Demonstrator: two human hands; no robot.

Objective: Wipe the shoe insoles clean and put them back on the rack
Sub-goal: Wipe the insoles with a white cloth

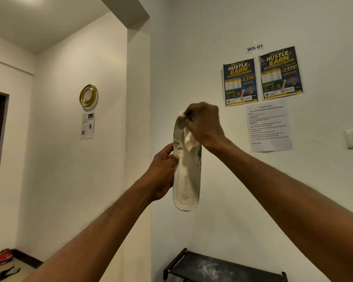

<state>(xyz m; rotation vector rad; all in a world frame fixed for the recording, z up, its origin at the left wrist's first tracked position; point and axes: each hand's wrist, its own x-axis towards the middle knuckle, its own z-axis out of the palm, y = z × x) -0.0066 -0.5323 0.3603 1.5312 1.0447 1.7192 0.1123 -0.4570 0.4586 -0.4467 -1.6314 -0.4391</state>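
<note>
An insole, white and printed with the word FASHION near its heel, is held upright in the air in front of the wall, heel end down and toe end up. Dark grime is seen along its upper left edge and on its right edge.

The insole is gripped at its left edge, about halfway up, by the left hand. The thumb is laid across the front face and the other fingers are curled round behind, out of sight.

A crumpled white cloth is pinched in the curled fingers of the right hand and is pressed against the upper part of the insole, just below the toe. Part of the cloth hangs down over the middle of the insole.

Well below the hands, a black shoe rack stands against the wall, its top shelf smeared with pale dust.

On the wall to the right are fixed a label reading WS-01, two HUSTLE EARN posters and a printed sheet. A gold ring ornament is hung on the wall to the left.
</note>
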